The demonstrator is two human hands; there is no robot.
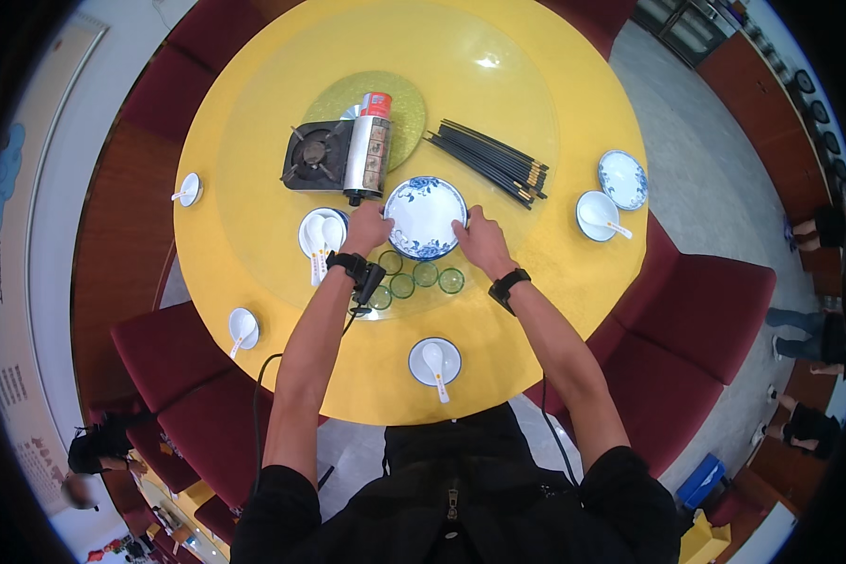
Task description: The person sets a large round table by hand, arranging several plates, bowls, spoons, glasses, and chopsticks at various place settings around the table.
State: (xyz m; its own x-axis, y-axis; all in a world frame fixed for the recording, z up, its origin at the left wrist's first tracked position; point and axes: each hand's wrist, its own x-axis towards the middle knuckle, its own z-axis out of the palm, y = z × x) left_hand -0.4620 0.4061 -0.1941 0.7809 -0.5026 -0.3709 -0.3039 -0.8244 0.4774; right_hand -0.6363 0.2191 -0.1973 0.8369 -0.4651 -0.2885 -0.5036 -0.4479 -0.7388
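Note:
A blue-and-white porcelain plate (426,217), perhaps the top of a stack, is gripped at its rim from both sides. My left hand (369,231) has its left edge, my right hand (482,240) its right edge. Just left of my left hand stands a bowl (304,244) with several white spoons (316,229) in it. Green-rimmed glasses (426,273) cluster below the plate on the glass turntable (268,233). Beyond my left hand lies a portable gas stove (317,151). Black chopsticks (490,162) with gold-coloured ends form a loose pile to the upper right.
On the round yellow-covered table (366,381), a bowl with a spoon (435,361) sits nearest me. Another bowl (596,229) and a patterned plate (623,180) lie at the right edge. Small bowls (244,328) stand along the left. Dark red chairs (677,317) surround the table; people are farther off.

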